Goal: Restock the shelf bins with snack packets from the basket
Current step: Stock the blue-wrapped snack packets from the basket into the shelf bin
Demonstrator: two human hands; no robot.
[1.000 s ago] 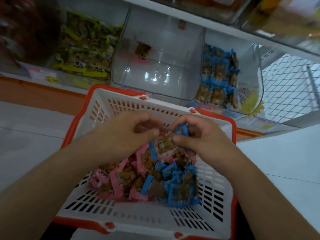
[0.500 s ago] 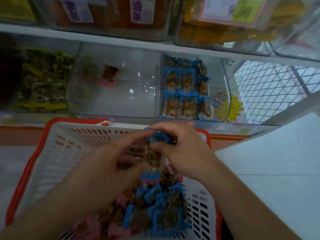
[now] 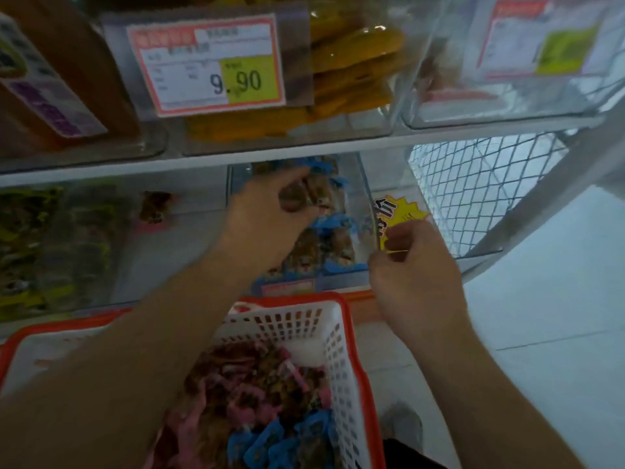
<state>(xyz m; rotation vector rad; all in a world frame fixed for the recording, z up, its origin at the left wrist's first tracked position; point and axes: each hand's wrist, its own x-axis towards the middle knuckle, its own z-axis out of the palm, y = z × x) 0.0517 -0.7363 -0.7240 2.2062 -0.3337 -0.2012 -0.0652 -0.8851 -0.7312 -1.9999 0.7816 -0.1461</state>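
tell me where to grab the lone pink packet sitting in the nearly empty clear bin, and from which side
Pinch the pink packet by its flat pink sealed edge at the bottom, coming in through the bin's open front under the shelf above. It appears to lie alone, well apart from the left hand, so nothing crowds your fingers. The picture is blurred; exact tilt is unclear.

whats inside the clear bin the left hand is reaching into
Blue snack packets fill the clear bin. The left hand, gripping packets, covers the bin's left part, so its contents there are hidden.
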